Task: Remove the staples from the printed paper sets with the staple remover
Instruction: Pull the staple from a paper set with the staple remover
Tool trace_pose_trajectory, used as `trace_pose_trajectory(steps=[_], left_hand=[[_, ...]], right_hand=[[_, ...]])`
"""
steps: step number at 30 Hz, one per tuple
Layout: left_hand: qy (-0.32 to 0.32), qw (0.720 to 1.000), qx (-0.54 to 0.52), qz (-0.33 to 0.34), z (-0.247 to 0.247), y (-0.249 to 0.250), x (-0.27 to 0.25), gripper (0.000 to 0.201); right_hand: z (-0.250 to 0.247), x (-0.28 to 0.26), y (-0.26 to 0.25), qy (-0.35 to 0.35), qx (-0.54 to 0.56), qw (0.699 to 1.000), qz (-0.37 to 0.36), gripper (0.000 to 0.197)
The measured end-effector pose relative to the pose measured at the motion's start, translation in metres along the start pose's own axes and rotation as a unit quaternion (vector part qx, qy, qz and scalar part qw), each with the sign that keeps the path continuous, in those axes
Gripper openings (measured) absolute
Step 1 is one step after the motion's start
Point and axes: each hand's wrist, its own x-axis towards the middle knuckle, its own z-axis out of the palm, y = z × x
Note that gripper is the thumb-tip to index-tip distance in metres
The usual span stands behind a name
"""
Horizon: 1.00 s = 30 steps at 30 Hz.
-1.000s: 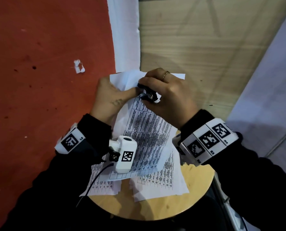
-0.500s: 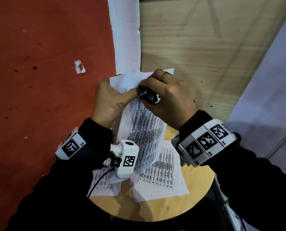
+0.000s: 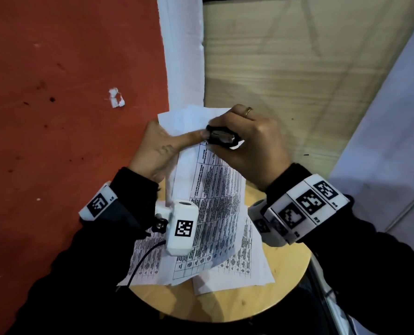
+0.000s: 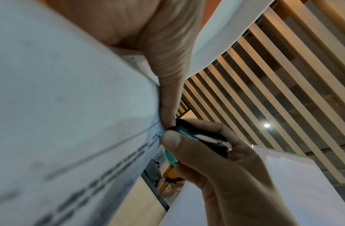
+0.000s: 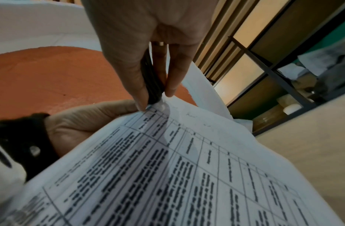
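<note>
A printed paper set (image 3: 215,197) with table text is lifted off a round wooden stool (image 3: 225,305). My left hand (image 3: 162,148) pinches its top corner, thumb on the printed side. My right hand (image 3: 247,143) grips a black staple remover (image 3: 221,137) and squeezes it against that same corner, right beside the left thumb tip. The left wrist view shows the staple remover (image 4: 202,137) between the right thumb and fingers at the paper's edge (image 4: 109,137). From the right wrist, the remover's black tip (image 5: 154,85) meets the sheet's corner (image 5: 160,107). The staple itself is hidden.
Other printed sheets (image 3: 235,267) lie spread on the stool under the lifted set. A red floor (image 3: 68,117) with a torn white paper scrap (image 3: 116,97) is to the left. A wood-grain panel (image 3: 297,68) and a white strip (image 3: 184,52) stand behind.
Both hands and the lifted set have shifted slightly, and the sheet's lower part has swung. The staple remover stays pressed at the corner.
</note>
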Motion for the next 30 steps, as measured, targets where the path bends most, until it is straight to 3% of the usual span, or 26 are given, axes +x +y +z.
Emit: trace_pose_trajectory(steps=[5, 15, 19, 24, 30], left_hand=[[-0.018, 1.000, -0.021, -0.010, -0.002, 0.001, 0.003, 0.025], [0.000, 1.000, -0.026, 0.016, 0.010, 0.000, 0.003, 0.017], [0.004, 0.999, 0.016, 0.047, 0.012, -0.002, 0.001, 0.036], [-0.015, 0.995, 0.080, 0.065, 0.011, 0.007, -0.001, 0.029], [-0.006, 0.983, 0.160, 0.093, 0.009, 0.009, 0.006, 0.044]], right_hand=[[-0.008, 0.002, 0.002, 0.004, 0.071, 0.997, 0.035, 0.027], [-0.012, 0.003, 0.001, 0.006, 0.127, 0.988, 0.086, 0.033], [-0.011, 0.000, -0.001, 0.023, 0.119, 0.985, 0.124, 0.031], [-0.011, 0.002, 0.001, 0.008, 0.132, 0.978, 0.164, 0.029], [-0.013, 0.002, 0.004, 0.004, 0.160, 0.972, 0.170, 0.030]])
